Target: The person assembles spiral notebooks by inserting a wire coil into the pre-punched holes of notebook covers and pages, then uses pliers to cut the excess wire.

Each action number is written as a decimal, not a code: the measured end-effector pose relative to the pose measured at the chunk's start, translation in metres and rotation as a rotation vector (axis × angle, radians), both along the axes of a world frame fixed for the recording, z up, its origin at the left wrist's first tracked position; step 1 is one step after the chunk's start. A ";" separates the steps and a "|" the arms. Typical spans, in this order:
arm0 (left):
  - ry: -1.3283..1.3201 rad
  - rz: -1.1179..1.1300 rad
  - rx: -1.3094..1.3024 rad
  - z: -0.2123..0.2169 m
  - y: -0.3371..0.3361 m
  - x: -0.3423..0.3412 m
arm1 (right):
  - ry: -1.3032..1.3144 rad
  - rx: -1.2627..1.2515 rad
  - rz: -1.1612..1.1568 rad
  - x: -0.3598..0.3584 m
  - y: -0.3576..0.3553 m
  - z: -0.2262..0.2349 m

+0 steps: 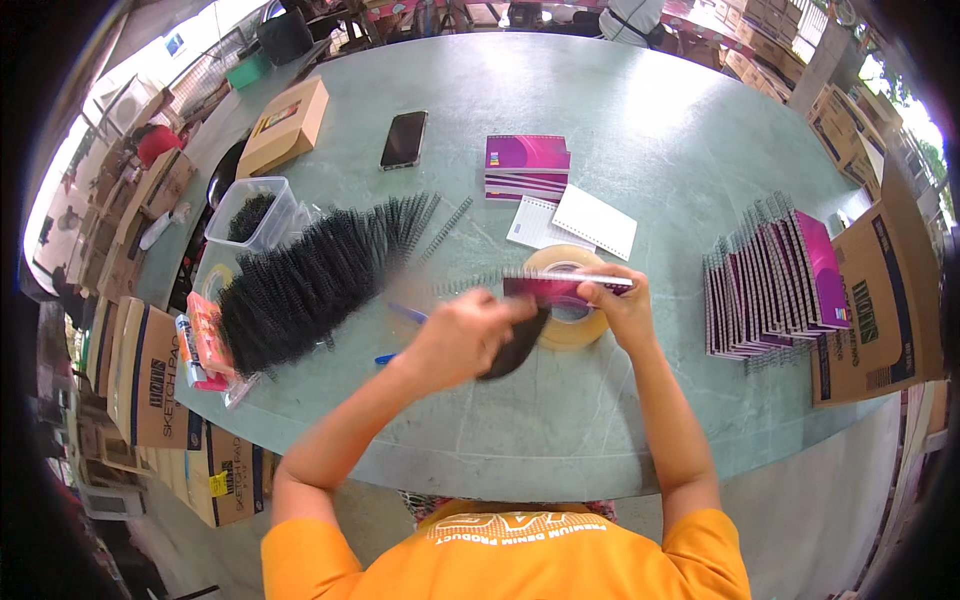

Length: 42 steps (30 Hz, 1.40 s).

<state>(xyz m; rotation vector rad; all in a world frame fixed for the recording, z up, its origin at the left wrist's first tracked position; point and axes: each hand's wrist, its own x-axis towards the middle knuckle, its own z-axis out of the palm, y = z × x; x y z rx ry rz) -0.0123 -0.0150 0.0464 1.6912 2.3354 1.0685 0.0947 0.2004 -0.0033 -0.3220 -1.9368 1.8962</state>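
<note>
- Head view: the right hand grips a small purple notebook, fingers closed on its right end, above a tape roll on the table.
- The left hand pinches a dark object, blurred, at the notebook's left end.
- A pile of black binding coils lies to the left.

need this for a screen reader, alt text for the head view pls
Two bare hands hold a small magenta spiral notebook over a tape roll on a green table; left hand, right hand. A heap of black binding coils lies left.

bright daylight, blown-out upper corners, fisheye bending, dark rim
</note>
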 end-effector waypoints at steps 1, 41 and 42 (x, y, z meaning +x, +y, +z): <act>0.040 -0.104 -0.119 -0.003 0.001 0.005 | -0.041 0.039 0.008 0.001 0.004 0.000; -0.100 0.042 0.159 0.036 0.041 0.009 | -0.014 0.091 0.143 0.015 0.004 -0.008; -0.156 0.193 0.297 0.044 0.043 0.006 | 0.019 -0.049 0.188 0.012 0.004 -0.005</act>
